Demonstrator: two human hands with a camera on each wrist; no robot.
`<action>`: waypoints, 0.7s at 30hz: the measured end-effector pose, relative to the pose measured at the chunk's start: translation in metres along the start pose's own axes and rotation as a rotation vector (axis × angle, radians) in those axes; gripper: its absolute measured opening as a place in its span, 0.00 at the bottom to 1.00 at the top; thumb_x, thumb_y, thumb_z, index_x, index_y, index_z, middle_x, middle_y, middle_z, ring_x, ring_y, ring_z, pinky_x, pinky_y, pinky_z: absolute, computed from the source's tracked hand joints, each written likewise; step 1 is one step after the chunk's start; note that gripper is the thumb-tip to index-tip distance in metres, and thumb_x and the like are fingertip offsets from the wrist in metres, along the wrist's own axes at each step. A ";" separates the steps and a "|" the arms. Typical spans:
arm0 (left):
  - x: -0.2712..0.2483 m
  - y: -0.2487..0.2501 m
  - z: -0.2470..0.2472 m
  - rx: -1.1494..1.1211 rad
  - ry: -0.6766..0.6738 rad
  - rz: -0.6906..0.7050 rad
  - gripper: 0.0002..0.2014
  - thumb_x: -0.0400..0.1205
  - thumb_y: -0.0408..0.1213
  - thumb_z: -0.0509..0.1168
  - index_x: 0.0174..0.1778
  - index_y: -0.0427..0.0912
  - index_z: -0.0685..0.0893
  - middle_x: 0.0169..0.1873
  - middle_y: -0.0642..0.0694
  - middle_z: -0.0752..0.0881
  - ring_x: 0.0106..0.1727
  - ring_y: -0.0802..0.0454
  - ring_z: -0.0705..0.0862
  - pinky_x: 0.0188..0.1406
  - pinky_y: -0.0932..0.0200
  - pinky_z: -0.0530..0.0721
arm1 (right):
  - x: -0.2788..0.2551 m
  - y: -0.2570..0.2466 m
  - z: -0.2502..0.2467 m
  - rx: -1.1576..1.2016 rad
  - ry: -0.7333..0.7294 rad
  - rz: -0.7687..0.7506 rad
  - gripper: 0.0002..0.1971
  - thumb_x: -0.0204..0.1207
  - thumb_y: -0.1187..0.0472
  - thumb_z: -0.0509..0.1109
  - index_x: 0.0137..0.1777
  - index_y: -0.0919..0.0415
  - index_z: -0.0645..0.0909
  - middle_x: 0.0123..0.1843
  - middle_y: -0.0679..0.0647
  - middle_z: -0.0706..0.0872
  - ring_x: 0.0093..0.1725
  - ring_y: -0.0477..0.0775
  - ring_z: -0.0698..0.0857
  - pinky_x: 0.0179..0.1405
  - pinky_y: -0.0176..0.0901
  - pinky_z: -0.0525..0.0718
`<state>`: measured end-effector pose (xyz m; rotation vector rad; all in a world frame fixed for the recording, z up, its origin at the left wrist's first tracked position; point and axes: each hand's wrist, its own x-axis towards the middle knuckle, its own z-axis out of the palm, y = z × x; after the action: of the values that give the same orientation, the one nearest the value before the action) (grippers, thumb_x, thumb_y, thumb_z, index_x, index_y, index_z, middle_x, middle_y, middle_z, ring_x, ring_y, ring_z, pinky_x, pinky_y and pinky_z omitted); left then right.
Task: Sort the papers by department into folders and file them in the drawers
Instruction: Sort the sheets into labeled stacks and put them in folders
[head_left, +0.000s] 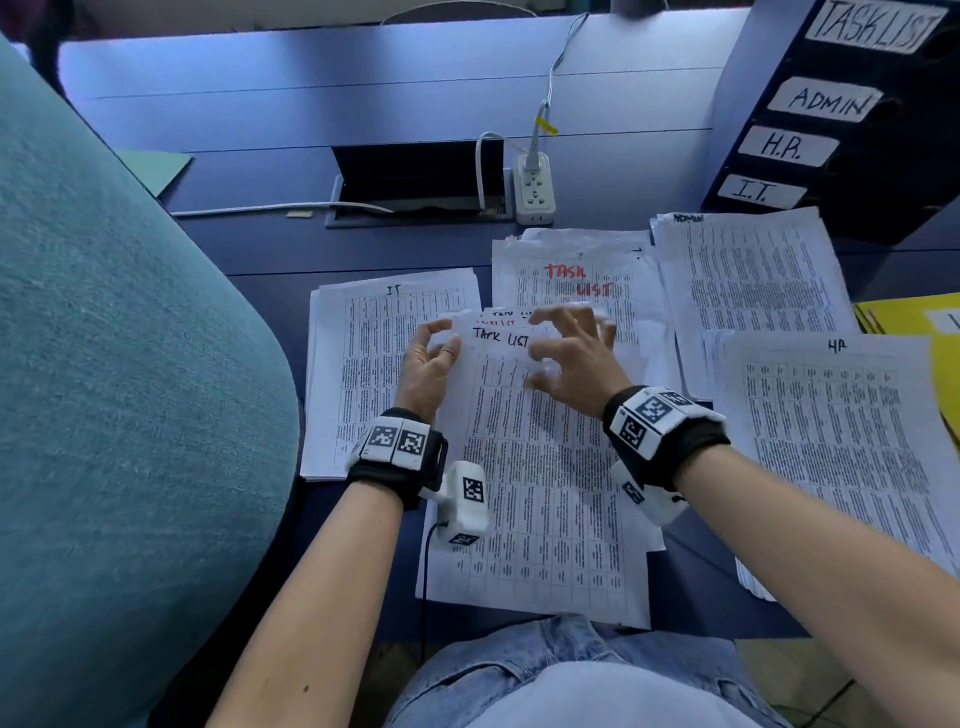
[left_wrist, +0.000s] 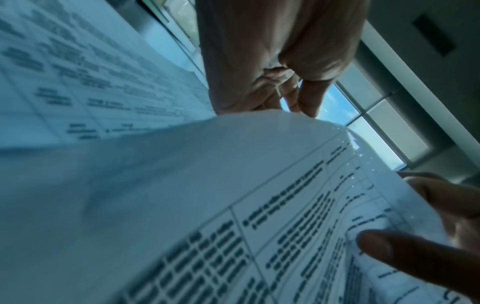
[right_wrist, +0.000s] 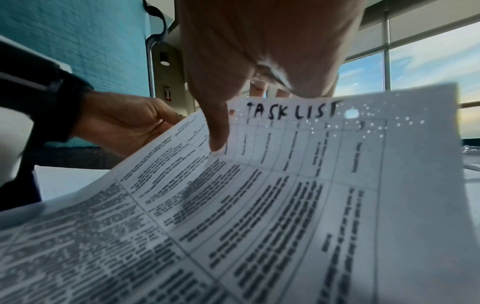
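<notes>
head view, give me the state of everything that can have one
TASK LIST sheet, far end lifted and curved
left hand, pinches its left edge
right hand, pinches its top edge
IT pile, lying flat
red TASK LIST pile, flat
ADMIN pile, flat
HR pile, flat
drawer unit, all four drawers shut
power strip, one plug in
cable hatch, lid up

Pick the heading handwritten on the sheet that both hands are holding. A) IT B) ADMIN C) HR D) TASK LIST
D: the sheet held between the left hand and the right hand bears TASK LIST in black marker along its top edge.
</notes>
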<state>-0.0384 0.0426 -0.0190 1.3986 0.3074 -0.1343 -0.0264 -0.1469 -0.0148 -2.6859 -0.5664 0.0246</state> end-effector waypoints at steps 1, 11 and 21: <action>0.000 0.002 0.000 0.031 -0.008 0.018 0.08 0.84 0.29 0.57 0.47 0.48 0.76 0.40 0.46 0.86 0.33 0.55 0.86 0.33 0.52 0.87 | -0.002 0.000 0.001 -0.002 0.004 -0.026 0.09 0.67 0.56 0.77 0.40 0.60 0.84 0.73 0.52 0.72 0.73 0.57 0.63 0.69 0.54 0.52; -0.003 0.013 0.000 0.255 -0.143 0.000 0.12 0.80 0.31 0.63 0.32 0.44 0.84 0.33 0.44 0.83 0.34 0.48 0.79 0.39 0.55 0.78 | -0.011 -0.007 0.007 0.071 0.128 -0.180 0.11 0.61 0.58 0.80 0.29 0.61 0.80 0.68 0.62 0.79 0.64 0.65 0.77 0.60 0.62 0.68; -0.008 0.011 -0.004 0.212 -0.145 -0.053 0.08 0.80 0.32 0.62 0.41 0.43 0.87 0.47 0.37 0.86 0.43 0.45 0.79 0.45 0.54 0.79 | -0.033 -0.012 0.020 0.090 0.305 -0.203 0.13 0.67 0.55 0.61 0.49 0.56 0.81 0.35 0.51 0.87 0.44 0.50 0.78 0.49 0.44 0.62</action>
<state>-0.0435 0.0480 -0.0071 1.5822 0.2139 -0.3176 -0.0628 -0.1420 -0.0309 -2.4663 -0.7161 -0.3982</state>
